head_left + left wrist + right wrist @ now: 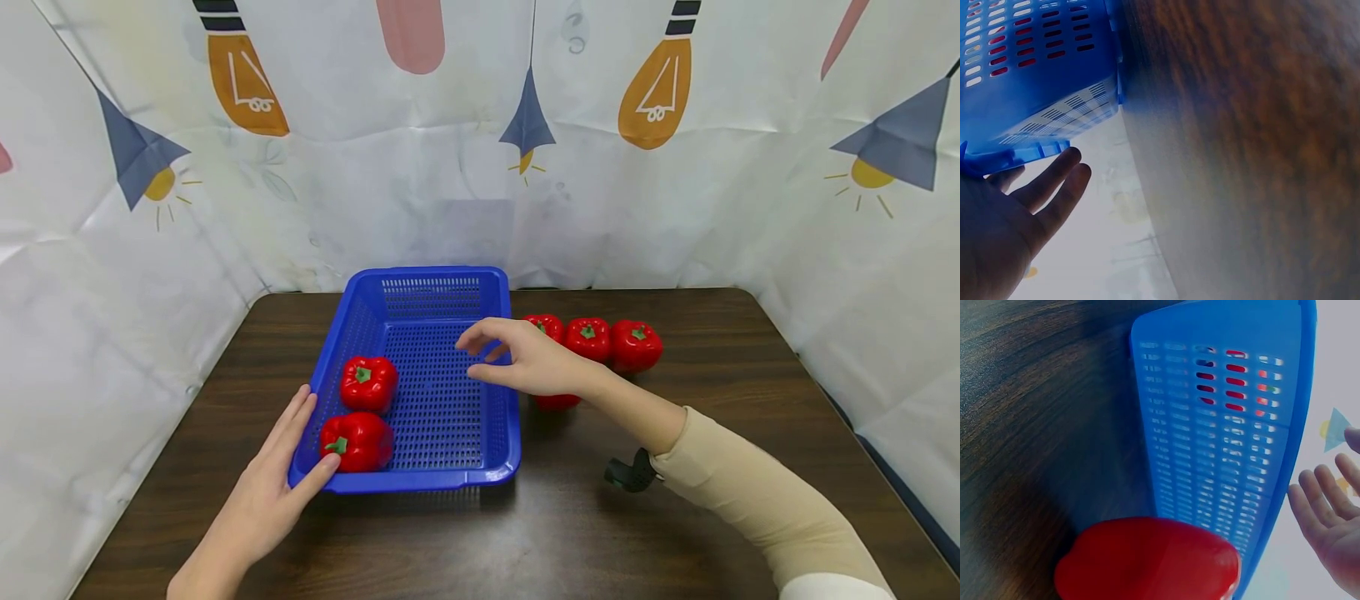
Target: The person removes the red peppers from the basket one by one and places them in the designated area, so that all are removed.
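Our left hand (266, 492) lies flat, palm down, fingers straight and together, pointing forward; thumb stretched out to right. Left forearm bare, coming in from lower left. Our right hand (525, 358) hovers raised, palm down, fingers loosely spread and slightly bent, holding nothing. Right arm reaches in from lower right, elbow bent, beige sleeve to wrist, small black camera mount under forearm.

Dark wood table (712, 517): blue basket (442, 479), red peppers (633, 346) (loose).
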`<state>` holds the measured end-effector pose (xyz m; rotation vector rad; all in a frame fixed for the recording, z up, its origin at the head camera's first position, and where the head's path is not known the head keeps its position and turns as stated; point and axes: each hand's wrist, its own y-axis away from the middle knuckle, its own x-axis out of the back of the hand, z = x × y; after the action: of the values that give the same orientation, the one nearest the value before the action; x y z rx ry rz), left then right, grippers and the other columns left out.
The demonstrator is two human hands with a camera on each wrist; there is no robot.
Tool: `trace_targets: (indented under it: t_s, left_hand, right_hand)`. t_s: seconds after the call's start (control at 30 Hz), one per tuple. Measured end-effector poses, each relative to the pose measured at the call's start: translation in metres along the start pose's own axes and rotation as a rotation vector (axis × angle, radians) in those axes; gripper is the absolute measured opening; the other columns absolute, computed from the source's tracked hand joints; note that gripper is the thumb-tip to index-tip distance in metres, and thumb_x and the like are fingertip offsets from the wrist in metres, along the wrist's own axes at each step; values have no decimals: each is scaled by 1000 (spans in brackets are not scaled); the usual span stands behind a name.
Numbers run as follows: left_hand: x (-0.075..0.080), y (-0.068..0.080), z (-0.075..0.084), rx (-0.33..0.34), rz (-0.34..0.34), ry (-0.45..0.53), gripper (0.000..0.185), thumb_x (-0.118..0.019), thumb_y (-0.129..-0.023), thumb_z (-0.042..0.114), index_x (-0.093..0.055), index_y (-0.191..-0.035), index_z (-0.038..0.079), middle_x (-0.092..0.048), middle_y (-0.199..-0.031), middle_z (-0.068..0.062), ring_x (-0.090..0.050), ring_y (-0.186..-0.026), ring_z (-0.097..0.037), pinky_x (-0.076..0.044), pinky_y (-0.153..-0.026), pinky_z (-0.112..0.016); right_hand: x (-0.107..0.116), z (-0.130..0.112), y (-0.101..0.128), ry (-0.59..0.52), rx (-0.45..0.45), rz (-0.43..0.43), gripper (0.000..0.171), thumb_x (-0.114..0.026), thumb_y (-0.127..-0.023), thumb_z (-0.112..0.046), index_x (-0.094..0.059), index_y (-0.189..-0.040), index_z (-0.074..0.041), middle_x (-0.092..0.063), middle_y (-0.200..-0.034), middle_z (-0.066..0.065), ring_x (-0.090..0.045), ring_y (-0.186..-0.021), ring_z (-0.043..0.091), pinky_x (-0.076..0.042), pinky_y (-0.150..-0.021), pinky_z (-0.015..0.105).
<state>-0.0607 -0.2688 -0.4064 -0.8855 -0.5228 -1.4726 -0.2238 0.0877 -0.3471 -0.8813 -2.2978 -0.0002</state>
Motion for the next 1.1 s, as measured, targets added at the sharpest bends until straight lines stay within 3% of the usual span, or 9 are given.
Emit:
trace_targets:
  t_s: [0.17, 0.37, 0.73, 1.0, 1.1]
  left_hand:
    - [1, 0, 1, 0, -1, 2, 82, -66, -101, 33, -18, -166, 22, -9, -172, 5, -20, -153, -40, -35, -101, -77]
    - [0, 0, 0, 0, -3, -2, 82, -66, -100, 33, -19, -166, 22, -9, -172, 4, -21, -153, -40, -36, -100, -77]
    - [2, -1, 2, -2, -1, -6, 82, -67, -100, 33, -19, -166, 22, -10, -172, 3, -21, -153, -39, -36, -101, -76]
    - [2, -1, 1, -3, -2, -11, 83, -67, -100, 33, -19, -166, 20, -9, -172, 3, -22, -152, -42, -36, -100, -76]
    - [1, -1, 0, -5, -5, -7, 83, -67, -100, 33, -19, -166, 20, -9, -172, 2, -22, -152, -42, -36, -100, -76]
  right_hand:
    - [-7, 0, -7, 19, 0, -23, 33, -72, -97, -15, -63, -129, -10, -64, -129, 1, -61, -116, 13, -58, -94, 40]
    - [-16, 0, -14, 37, 17, -76, 37, -72, -97, -14, -61, -131, -3, -63, -132, 8, -61, -121, 25, -57, -95, 43]
    - [-31, 1, -23, 88, 20, -100, 44, -74, -96, -15, -57, -136, -4, -60, -135, 6, -59, -121, 19, -56, -91, 26]
    - [-49, 0, -45, 93, -2, -159, 57, -75, -95, -14, -49, -144, -2, -55, -143, 10, -56, -128, 24, -53, -92, 20]
    - [-57, 0, -54, 86, -2, -169, 61, -76, -94, -15, -47, -146, -2, -53, -145, 12, -54, -130, 25, -54, -94, 22]
